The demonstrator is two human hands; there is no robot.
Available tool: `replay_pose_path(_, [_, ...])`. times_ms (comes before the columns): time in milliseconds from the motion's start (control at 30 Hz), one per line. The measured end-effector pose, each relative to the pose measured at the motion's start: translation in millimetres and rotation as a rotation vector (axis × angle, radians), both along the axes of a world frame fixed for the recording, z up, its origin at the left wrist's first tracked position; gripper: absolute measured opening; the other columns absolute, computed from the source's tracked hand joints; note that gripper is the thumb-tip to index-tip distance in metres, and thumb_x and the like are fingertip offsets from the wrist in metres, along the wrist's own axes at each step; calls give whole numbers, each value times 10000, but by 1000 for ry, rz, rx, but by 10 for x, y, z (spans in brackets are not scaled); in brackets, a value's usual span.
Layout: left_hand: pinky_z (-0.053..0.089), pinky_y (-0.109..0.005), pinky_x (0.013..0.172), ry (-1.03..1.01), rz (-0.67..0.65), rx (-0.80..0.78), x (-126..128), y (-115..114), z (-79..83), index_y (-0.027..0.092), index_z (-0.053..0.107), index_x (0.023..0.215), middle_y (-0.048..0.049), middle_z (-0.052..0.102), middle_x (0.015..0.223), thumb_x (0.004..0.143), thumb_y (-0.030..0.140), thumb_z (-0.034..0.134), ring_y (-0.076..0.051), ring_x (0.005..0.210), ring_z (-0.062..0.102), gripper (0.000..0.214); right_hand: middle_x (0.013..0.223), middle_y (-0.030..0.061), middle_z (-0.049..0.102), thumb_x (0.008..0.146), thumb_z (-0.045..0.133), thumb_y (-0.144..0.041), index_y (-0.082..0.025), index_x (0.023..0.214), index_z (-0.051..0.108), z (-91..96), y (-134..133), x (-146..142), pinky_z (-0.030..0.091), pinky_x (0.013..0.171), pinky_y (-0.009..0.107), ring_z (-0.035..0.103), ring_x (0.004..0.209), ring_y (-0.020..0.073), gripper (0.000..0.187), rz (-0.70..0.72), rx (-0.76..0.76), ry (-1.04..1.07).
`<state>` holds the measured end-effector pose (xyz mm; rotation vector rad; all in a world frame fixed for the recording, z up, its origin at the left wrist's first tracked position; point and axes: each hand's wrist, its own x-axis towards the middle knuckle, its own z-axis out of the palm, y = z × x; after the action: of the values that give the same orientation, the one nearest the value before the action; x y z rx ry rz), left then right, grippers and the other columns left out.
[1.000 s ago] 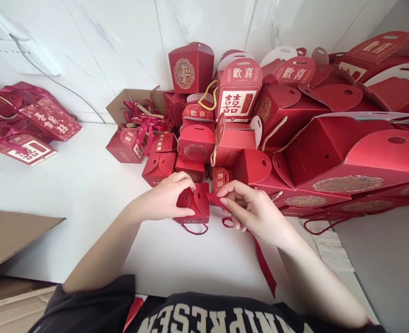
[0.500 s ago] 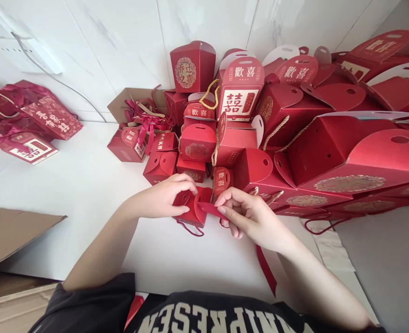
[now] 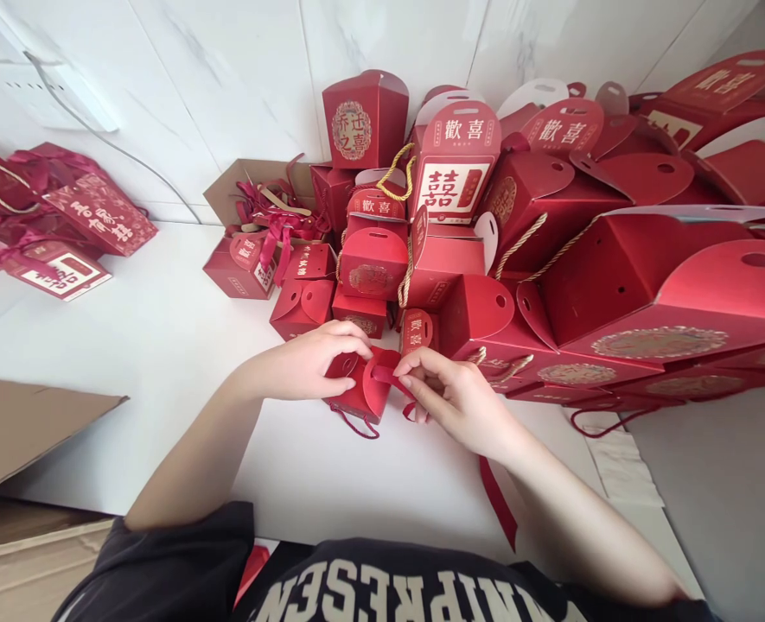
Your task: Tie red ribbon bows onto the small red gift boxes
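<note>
— Anything in the left hand (image 3: 317,361)?
— A small red box (image 3: 370,393), at the middle of the counter (image 3: 278,475), in front of the pile. Gripped at its left side, with the thumb toward the near edge and the other fingers curled over the far one.
— And the right hand (image 3: 456,393)?
— Just right of the box, pinching a dark red ribbon (image 3: 392,377) between thumb and forefinger. Held at the lid, by the round hole in the right flap. Hard to tell from here whether threaded through or merely laid across.
— Any cord?
— Yes, a thin red cord (image 3: 360,425), looped out from the near side of the small box.
— Close by?
— Just beyond, a little printed box (image 3: 417,330); behind and to the left, a box with two rounded flaps (image 3: 301,307). To the right, larger red boxes (image 3: 680,294), stacked and crowded together.
— Farther left?
— Near the white tiled wall (image 3: 239,78), an open cardboard box (image 3: 221,192) with ribbons inside. Well apart from both hands, a cluster of ribbon-tied boxes (image 3: 100,216).
</note>
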<state>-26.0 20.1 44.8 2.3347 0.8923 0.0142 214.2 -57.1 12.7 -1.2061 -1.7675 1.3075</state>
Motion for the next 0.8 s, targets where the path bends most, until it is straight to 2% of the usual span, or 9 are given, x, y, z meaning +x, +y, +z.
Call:
replay_pose_path(167, [422, -365, 1060, -14, 63, 9, 53, -17, -5, 231, 702, 1018, -62, 543, 1340, 888, 317, 571, -250, 1262, 513, 204, 708, -45, 605, 1009, 433, -297, -243, 1006, 518, -10, -16, -39, 498, 586, 228, 646, 556, 113, 102, 22, 37, -54])
replay_pose_path(300, [499, -314, 869, -60, 135, 23, 88, -30, 18, 201, 701, 872, -59, 603, 1228, 912, 323, 540, -197, 1006, 630, 206, 729, -30, 618, 1004, 440, -259, -239, 1017, 523, -3, -47, -51, 504, 604, 246, 655, 592, 129, 86, 27, 103, -131])
replay_pose_path(400, [499, -255, 721, -135, 174, 51, 78, -56, 65, 203, 693, 878, -40, 622, 1159, 903, 299, 555, -149, 875, 636, 170, 1029, 72, 658, 991, 469, -226, -223, 1022, 563, 39, -60, -83, 531, 769, 302, 682, 896, 185, 100, -15, 326, -205])
replay_pose_path(467, [488, -223, 657, -212, 208, 88, 65, -93, 122, 206, 690, 894, -40, 619, 1141, 908, 297, 555, -149, 903, 630, 163, 1291, 128, 572, 986, 484, -216, -207, 1008, 589, 87, -38, -123, 490, 950, 351, 579, 1196, 231, 108, -32, 468, -202])
replay_pose_path(533, [490, -214, 662, -295, 220, 161, 52, -144, 200, 205, 688, 888, -45, 617, 1122, 914, 295, 553, -156, 951, 620, 165, 1412, 126, 502, 980, 508, -218, -201, 987, 609, 138, 17, -171, 421, 1062, 378, 463, 1341, 246, 103, -2, 519, -152])
replay_pose_path(600, [502, -237, 749, -361, 215, 255, 32, -202, 282, 199, 676, 865, -48, 621, 1081, 920, 278, 546, -154, 951, 613, 162, 1325, 102, 585, 981, 524, -238, -205, 961, 628, 178, 96, -219, 433, 1046, 366, 533, 1264, 228, 111, 50, 476, -64])
replay_pose_path(667, [498, -271, 815, -344, 222, 316, 2, -253, 341, 200, 651, 889, -45, 627, 1030, 910, 292, 567, -158, 917, 610, 126, 1112, 72, 679, 988, 524, -285, -205, 933, 647, 200, 177, -261, 492, 938, 334, 639, 1048, 196, 156, 60, 378, 41])
replay_pose_path(733, [497, -290, 770, -197, 256, 300, -34, -282, 353, 212, 613, 976, -38, 634, 987, 867, 375, 629, -178, 867, 614, 196, 947, 49, 691, 984, 531, -346, -198, 918, 663, 208, 236, -291, 520, 803, 296, 657, 877, 171, 209, 14, 280, 141])
replay_pose_path(800, [482, -296, 672, 24, 280, 223, -65, -281, 313, 218, 576, 1039, -31, 645, 931, 806, 463, 678, -200, 792, 623, 354, 906, 46, 685, 968, 550, -391, -188, 922, 671, 206, 265, -310, 511, 712, 269, 647, 820, 163, 240, -37, 214, 210])
